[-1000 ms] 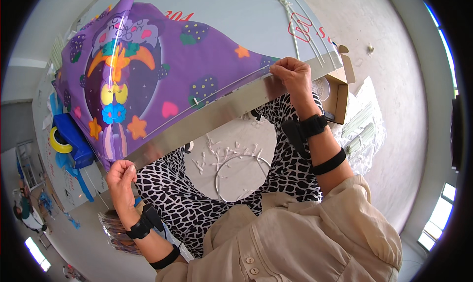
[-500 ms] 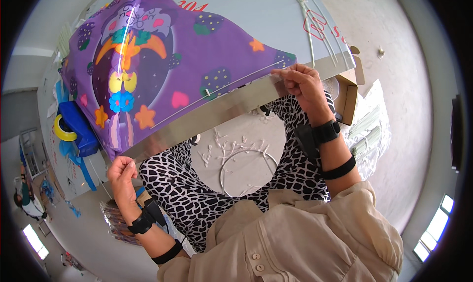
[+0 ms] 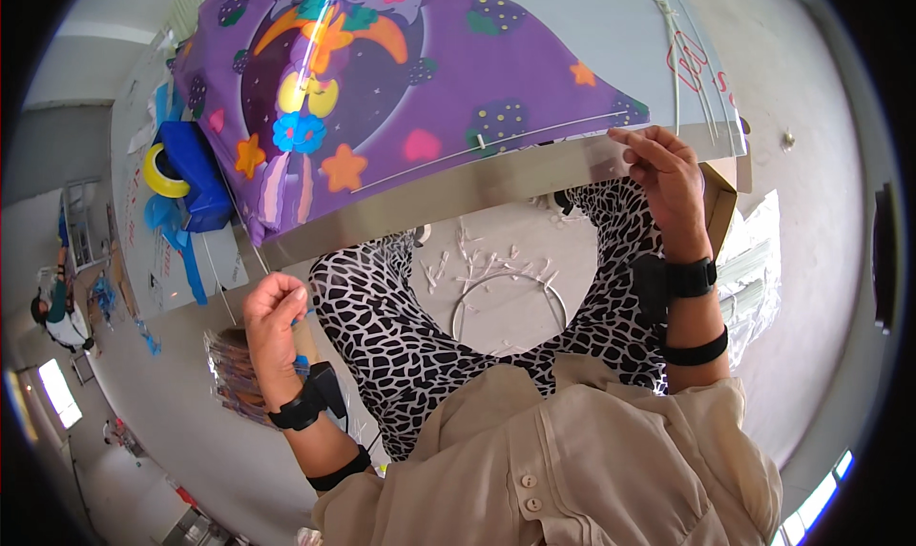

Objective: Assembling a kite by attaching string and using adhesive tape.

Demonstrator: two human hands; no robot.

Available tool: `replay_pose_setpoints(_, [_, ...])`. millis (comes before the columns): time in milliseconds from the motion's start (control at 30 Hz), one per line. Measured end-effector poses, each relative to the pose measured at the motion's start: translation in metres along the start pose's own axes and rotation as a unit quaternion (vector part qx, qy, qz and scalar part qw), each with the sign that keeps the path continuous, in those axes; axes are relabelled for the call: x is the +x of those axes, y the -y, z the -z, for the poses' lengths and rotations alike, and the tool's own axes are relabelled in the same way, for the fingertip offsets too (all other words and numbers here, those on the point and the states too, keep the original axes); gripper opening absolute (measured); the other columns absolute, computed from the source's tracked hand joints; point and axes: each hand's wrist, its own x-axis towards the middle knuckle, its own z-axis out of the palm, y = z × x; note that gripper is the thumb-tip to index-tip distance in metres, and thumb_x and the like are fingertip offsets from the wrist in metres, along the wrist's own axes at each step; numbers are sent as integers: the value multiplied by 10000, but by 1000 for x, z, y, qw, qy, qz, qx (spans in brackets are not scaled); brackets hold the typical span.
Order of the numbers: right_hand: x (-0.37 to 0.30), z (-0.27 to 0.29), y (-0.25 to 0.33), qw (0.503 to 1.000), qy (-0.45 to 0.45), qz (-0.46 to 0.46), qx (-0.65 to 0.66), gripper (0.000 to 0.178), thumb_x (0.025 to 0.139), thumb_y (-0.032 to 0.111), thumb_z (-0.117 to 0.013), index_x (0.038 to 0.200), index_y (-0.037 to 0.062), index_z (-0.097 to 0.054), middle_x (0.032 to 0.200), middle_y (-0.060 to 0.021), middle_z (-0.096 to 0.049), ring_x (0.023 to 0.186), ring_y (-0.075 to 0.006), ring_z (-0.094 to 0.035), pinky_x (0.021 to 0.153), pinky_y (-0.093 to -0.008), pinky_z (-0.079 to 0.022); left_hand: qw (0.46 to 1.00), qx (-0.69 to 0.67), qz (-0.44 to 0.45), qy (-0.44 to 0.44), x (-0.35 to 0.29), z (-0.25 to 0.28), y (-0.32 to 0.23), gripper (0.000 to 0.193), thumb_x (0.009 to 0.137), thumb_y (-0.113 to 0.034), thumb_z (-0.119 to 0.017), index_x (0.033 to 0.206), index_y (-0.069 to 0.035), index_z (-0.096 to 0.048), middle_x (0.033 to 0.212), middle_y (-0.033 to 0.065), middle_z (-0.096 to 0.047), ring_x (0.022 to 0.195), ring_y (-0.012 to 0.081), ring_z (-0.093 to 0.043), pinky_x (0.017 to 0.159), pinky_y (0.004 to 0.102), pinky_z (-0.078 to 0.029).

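A purple kite [image 3: 429, 69] printed with stars, hearts and an orange moon lies over the table's near edge. A thin white rod [image 3: 429, 164] runs along its lower edge, with a small white piece [image 3: 481, 143] on it. My right hand [image 3: 668, 179] is at the kite's right corner, thumb and fingertips pinched at its lower edge. My left hand [image 3: 274, 322] is closed just below the kite's left lower corner, off the table. A thin pale strand [image 3: 262, 260] reaches from that corner to its fingertips; whether it is rod or string I cannot tell.
A blue tape dispenser [image 3: 196, 179] with a yellow roll stands left of the kite. Loose white rods [image 3: 668, 41] lie on the board-topped table [image 3: 592, 17]. Right, a cardboard box [image 3: 720, 203] and bagged rods [image 3: 754, 279]. White scraps [image 3: 477, 260] and a hoop [image 3: 456, 322] lie between my legs.
The view has shifted, so the kite and table appear farther right. My left hand has drawn down from the kite's left corner, the thin strand now showing between them. My right hand stays near the right corner.
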Motion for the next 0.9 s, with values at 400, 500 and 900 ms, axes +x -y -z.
replay_pose_setpoints(400, [10, 14, -11, 983, -94, 100, -122, 60, 786, 55, -703, 781, -3, -692, 663, 43, -594, 592, -16, -476, 538, -174, -354, 1000, -2, -29, 1, 2, -23, -18, 43, 814, -10, -590, 781, -6, -563, 656, -7, -509, 573, 60, -427, 540, 194, -340])
replay_pose_setpoints(500, [18, 19, -16, 980, -94, 112, -132, 74, 783, 60, -706, 777, -11, -687, 646, 49, -579, 574, -13, -450, 513, -178, -331, 999, -4, -31, -6, 5, -28, -18, 45, 818, -12, -589, 781, -6, -563, 657, -7, -510, 574, 59, -429, 540, 194, -342])
replay_pose_setpoints(900, [17, 15, -13, 976, -110, 104, -156, 98, 815, 100, -659, 767, 15, -662, 653, 40, -553, 591, -30, -453, 523, -181, -333, 998, 18, -62, 8, 27, -24, 2, 37, 820, -24, -589, 833, -2, -564, 868, 3, -541, 712, 68, -441, 617, 208, -355])
